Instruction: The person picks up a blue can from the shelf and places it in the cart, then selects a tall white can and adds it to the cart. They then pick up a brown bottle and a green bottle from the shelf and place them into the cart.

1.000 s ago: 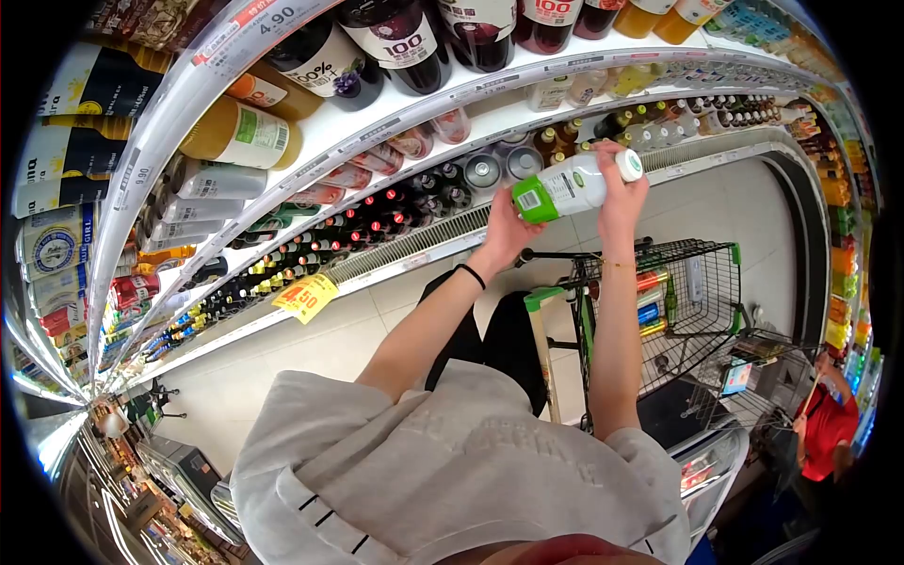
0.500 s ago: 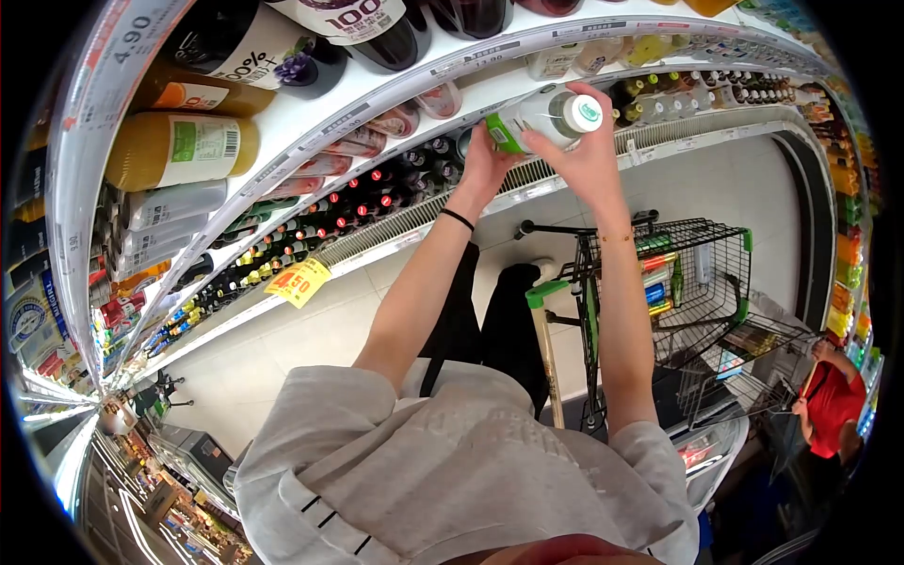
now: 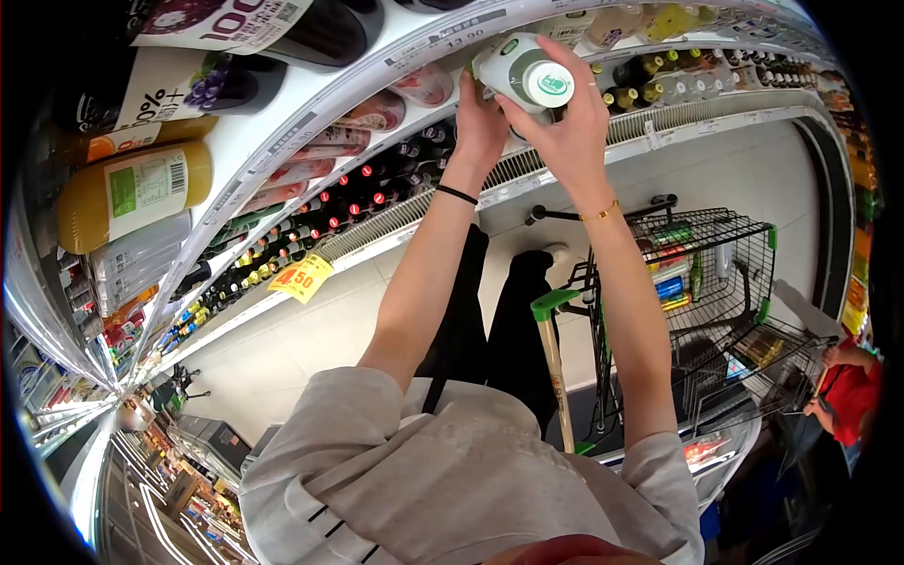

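Both hands hold a pale bottle [image 3: 513,64] in front of the shelves. Its white cap [image 3: 549,85] with a green logo points toward me, so the bottle is seen from its top end. My left hand [image 3: 479,127] grips the lower left side. Round the right side and shoulder of the bottle curls my right hand [image 3: 576,127], its thumb lying below the cap. Much of the label is turned away or covered by fingers.
Juice bottles [image 3: 141,188] fill the upper left shelf. Lower down stand rows of dark bottles [image 3: 377,179] behind a yellow price tag [image 3: 301,277]. A shopping cart [image 3: 706,273] holding goods is to the right. Beyond it is a person in red [image 3: 847,400].
The bottle has tilted so its cap faces me more, and its green label has gone from sight. Both hands have moved slightly left and stay on it. The view has shifted.
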Tool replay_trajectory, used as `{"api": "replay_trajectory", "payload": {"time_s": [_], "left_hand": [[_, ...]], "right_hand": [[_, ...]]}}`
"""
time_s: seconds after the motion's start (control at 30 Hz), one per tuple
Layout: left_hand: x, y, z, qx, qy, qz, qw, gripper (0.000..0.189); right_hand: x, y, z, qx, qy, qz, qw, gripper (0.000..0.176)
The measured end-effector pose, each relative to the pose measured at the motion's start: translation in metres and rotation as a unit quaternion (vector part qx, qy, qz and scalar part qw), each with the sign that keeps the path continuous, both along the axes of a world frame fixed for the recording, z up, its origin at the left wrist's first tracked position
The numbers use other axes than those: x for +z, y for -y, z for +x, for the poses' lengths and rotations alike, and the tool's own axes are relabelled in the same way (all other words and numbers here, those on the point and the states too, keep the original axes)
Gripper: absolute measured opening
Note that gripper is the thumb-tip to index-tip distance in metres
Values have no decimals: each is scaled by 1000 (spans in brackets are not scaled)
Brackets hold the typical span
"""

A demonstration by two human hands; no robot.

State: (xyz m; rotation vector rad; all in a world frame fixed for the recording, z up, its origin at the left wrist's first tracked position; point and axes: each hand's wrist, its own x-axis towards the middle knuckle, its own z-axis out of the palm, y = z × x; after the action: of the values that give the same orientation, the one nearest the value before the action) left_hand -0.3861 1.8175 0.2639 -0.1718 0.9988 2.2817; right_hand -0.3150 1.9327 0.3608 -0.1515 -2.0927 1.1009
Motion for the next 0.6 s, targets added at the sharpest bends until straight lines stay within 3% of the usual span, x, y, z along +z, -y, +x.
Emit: {"api": "replay_trajectory", "payload": {"time_s": [0.07,0.1,0.13,0.23,0.27,0.3,0.43,0.57,0.6], "left_hand": [[-13,6,0,-40,-110,-85,989,61],[-15,6,0,-38,-108,-90,989,61],[-17,3,0,-11,-116,-80,990,63],[-20,-4,6,50,-140,-60,987,68],[-20,-3,8,22,-247,-222,943,69],[-18,-4,8,-8,-344,-376,860,70],[-22,-14,8,22,-371,-352,859,79],[-24,-17,-2,30,-407,-382,829,84],[-26,-20,-3,54,-402,-339,849,90]], "right_hand": [[-9,-1,-5,-2,-8,18,1000,71],[-11,-1,-9,-5,-20,41,999,71],[-13,0,-16,-12,-45,9,999,59],[-7,5,-21,-24,-24,-45,998,49],[-24,0,-22,-8,41,-5,999,69],[-25,0,-25,-8,42,-7,999,69],[-23,-1,-38,-13,84,29,996,67],[-10,-1,-59,53,92,-49,993,63],[-12,-3,-64,46,113,-8,992,59]]}}
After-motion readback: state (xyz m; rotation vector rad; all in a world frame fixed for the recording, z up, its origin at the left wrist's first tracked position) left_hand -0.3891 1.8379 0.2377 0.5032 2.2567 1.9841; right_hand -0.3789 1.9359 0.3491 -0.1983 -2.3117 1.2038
